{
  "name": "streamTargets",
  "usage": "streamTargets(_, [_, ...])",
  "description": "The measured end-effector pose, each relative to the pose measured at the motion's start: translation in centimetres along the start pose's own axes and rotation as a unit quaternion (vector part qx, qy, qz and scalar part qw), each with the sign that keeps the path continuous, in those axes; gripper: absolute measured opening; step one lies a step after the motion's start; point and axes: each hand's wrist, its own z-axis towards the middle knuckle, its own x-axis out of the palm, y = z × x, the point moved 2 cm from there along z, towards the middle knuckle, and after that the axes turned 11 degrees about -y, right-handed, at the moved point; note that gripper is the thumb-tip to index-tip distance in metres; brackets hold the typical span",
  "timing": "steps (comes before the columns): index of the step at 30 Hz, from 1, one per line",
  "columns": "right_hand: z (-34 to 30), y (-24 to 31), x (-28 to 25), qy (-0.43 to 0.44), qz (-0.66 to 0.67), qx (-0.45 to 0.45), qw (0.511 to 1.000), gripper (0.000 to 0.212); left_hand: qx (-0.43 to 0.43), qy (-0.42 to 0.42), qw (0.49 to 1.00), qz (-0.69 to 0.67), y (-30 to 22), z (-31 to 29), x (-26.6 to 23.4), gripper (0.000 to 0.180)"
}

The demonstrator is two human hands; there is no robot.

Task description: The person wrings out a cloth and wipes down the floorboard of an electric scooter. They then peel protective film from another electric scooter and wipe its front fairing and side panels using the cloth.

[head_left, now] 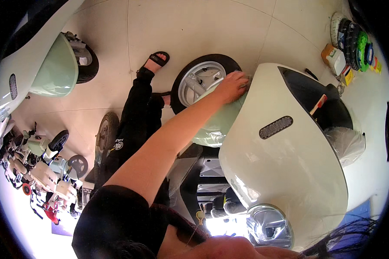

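My left hand [233,87] reaches across to a light green front fender [216,128], over a black tyre with a silver spoked wheel [199,82]. The fingers are curled in at the fender's upper edge, against the front panel. A small pale, see-through bit shows at the fingertips; its kind is too blurred to tell. Right beside the hand rises a glossy cream front panel [285,168] of a scooter, with an oblong grey reflector [275,127] on it. A round chrome-rimmed lamp or mirror [270,226] sits at its lower end. My right hand is out of view.
Another cream and green scooter [56,71] stands at the left. Several tyres [352,43] and a carton [334,58] are at the upper right. A red-and-white brush-like thing [319,104] lies beyond the panel. More vehicles [47,172] crowd the lower left. My sandalled foot [154,62] is near the wheel.
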Motion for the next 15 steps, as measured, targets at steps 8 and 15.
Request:
streamTargets(8, [0.6, -0.2, -0.5, -0.001, -0.012, -0.004, 1.000, 0.023, -0.188, 0.024, 0.980, -0.055, -3.2, -18.3, -9.1, 0.046])
streamTargets(15, [0.6, 0.3, -0.1, 0.014, -0.017, -0.018, 1.000, 0.023, -0.162, -0.018, 0.986, 0.026, -1.7, -14.7, -8.0, 0.044])
